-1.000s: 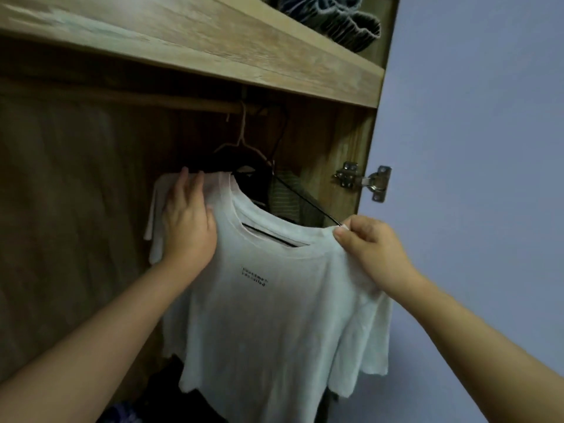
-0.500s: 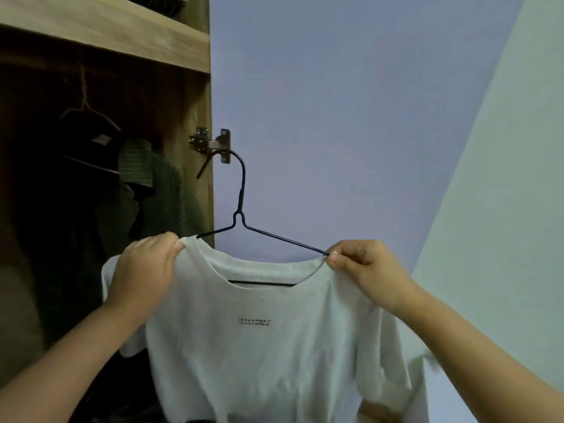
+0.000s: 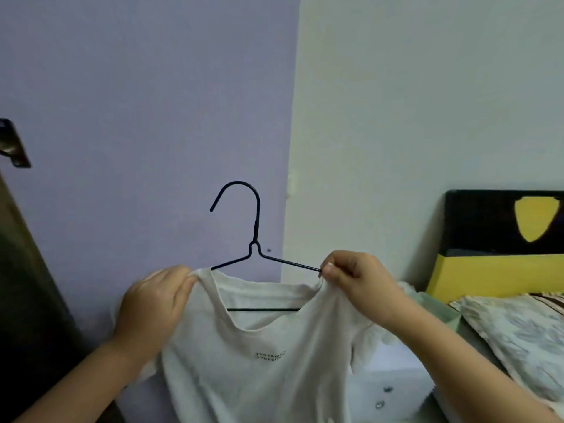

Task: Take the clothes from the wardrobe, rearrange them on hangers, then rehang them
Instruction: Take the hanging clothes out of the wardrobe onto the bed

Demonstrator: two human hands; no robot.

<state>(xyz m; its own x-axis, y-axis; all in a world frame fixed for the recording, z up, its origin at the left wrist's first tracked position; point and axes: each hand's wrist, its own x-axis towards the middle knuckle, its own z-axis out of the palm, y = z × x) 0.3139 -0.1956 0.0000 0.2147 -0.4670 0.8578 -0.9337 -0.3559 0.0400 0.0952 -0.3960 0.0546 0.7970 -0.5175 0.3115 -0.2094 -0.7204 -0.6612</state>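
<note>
the white t-shirt point(image 3: 259, 346) hangs on a black wire hanger point(image 3: 254, 239), held up in the air in front of the lilac wall point(image 3: 137, 117) — out of the wardrobe, whose dark edge point(image 3: 18, 270) shows only at the far left of the view. both hands carry it by the shoulders, 1 at each end of the hanger, which keeps the wire level and the shirt spread flat and facing the person.

the left hand point(image 3: 152, 309) grips the left shoulder of the shirt, its fingers curled together over the cloth just beside the collar; the wire under them is hidden, so whether they also clamp the hanger arm cannot be told. the right hand point(image 3: 357, 279) pinches the right shoulder, thumb and forefinger pressed together on the wire and the cloth bunched there. the hook rises free between the 2 hands, touching nothing.

the neckline sags low between the fingers, below the hanger's bottom bar — likely the crookedness to be put right. holding it at both ends, near the bed point(image 3: 518, 331) to the right of the right hand, seems to suit straightening it before rehanging.
</note>
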